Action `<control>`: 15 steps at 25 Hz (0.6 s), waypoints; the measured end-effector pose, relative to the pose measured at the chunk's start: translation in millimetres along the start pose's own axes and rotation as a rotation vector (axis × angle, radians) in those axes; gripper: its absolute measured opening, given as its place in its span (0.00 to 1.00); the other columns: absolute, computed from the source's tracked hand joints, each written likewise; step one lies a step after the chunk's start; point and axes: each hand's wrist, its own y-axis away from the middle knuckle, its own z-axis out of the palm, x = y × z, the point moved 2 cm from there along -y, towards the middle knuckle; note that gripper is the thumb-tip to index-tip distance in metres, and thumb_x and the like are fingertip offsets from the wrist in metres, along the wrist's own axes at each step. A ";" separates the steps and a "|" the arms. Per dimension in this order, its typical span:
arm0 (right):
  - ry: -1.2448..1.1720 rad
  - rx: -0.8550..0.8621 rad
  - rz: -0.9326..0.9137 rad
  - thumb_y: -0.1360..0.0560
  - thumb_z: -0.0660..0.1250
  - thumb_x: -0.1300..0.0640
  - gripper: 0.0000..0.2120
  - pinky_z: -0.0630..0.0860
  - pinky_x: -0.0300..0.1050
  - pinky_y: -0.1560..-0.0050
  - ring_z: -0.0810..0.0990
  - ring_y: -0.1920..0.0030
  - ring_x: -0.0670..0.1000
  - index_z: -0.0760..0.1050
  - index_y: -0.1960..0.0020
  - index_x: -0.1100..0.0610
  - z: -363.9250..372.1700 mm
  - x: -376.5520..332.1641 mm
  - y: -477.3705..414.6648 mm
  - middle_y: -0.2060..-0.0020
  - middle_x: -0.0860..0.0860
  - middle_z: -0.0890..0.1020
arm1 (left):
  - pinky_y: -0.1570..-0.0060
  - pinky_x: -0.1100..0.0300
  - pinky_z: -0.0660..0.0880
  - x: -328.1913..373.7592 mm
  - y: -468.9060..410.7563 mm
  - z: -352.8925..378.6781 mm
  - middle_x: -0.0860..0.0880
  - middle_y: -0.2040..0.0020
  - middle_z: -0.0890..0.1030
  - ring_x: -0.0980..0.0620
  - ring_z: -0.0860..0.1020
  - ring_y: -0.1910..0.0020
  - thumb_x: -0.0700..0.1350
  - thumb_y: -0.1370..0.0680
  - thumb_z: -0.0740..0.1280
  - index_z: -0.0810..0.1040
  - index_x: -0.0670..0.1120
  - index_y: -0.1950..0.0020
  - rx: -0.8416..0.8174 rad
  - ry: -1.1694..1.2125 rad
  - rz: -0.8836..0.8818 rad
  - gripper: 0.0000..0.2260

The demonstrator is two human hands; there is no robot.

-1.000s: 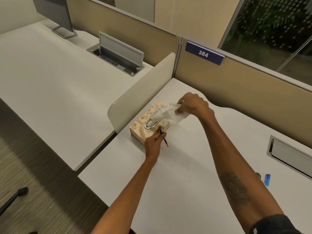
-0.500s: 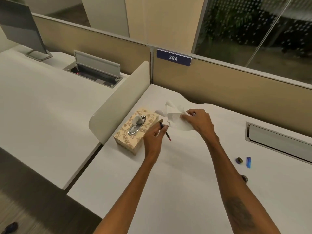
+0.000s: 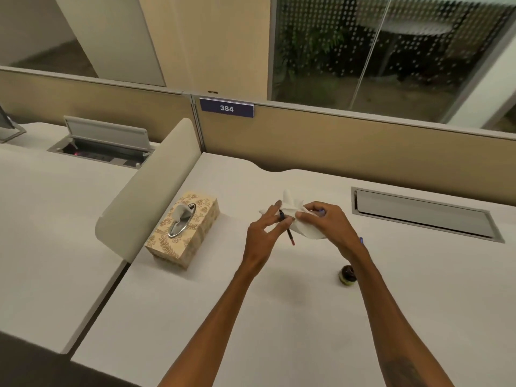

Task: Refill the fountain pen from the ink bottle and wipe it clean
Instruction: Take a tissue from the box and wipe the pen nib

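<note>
The pen [image 3: 287, 229] is thin and dark, with a small red bit at its low end. It sits tilted in the left hand [image 3: 264, 237], above the middle of the counter [image 3: 279, 317]. The grip of the left hand is pinched on the pen, with the other fingers spread out. The grip of the right hand [image 3: 328, 227] is closed on a white tissue [image 3: 291, 205]. The tissue is crumpled and touches the top end of the pen. The ink bottle [image 3: 347, 275] is small, round and dark. It stands on the counter just beside the right arm.

Half a second ago both hands were right next to the tissue box [image 3: 184, 230]. Now they are off to its right, with bare counter in between. The tissue has come closer to the pen.

The counter is white and smooth. The tissue box is tan with leaf drawings, and it stands beside a curved cream divider [image 3: 150, 185]. A grey flap [image 3: 421, 213] lies flat in the counter on the right. Behind is a tan wall with a blue sign [image 3: 226, 108] that says 384. Above it is a glass wall with white dots.
</note>
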 end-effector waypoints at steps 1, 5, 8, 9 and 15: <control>-0.032 -0.022 -0.001 0.25 0.72 0.50 0.12 0.73 0.37 0.56 0.80 0.51 0.51 0.82 0.45 0.55 -7.0 2.2 6.4 0.50 0.50 0.84 | 0.30 0.57 0.69 0.8 1.6 7.5 0.53 0.30 0.76 0.54 0.73 0.30 0.50 0.23 0.71 0.75 0.51 0.29 -0.020 0.024 -0.012 0.22; -0.133 -0.067 -0.002 0.23 0.70 0.56 0.12 0.72 0.29 0.65 0.80 0.57 0.40 0.80 0.41 0.54 -35.7 16.1 29.9 0.52 0.46 0.83 | 0.41 0.64 0.75 7.3 9.9 32.4 0.52 0.45 0.86 0.57 0.82 0.43 0.45 0.22 0.71 0.83 0.46 0.40 -0.063 0.190 -0.040 0.12; -0.175 -0.054 -0.019 0.25 0.73 0.56 0.14 0.74 0.29 0.62 0.81 0.54 0.40 0.79 0.41 0.51 -50.9 29.9 41.1 0.51 0.43 0.83 | 0.48 0.67 0.76 10.5 14.1 49.0 0.50 0.50 0.87 0.56 0.84 0.48 0.43 0.22 0.71 0.84 0.42 0.42 -0.056 0.206 -0.032 0.10; -0.166 -0.041 -0.022 0.27 0.74 0.54 0.15 0.76 0.31 0.59 0.82 0.52 0.43 0.79 0.41 0.49 -54.8 33.8 43.7 0.49 0.43 0.83 | 0.49 0.67 0.77 10.9 15.0 54.0 0.50 0.50 0.87 0.56 0.84 0.49 0.43 0.23 0.71 0.84 0.42 0.42 -0.047 0.204 -0.030 0.11; -0.191 0.230 0.025 0.20 0.65 0.48 0.17 0.73 0.33 0.74 0.83 0.58 0.39 0.76 0.33 0.50 -80.7 48.0 50.9 0.41 0.47 0.83 | 0.52 0.69 0.76 14.2 19.1 71.1 0.49 0.51 0.87 0.59 0.83 0.50 0.44 0.23 0.72 0.84 0.42 0.42 0.013 0.193 -0.032 0.12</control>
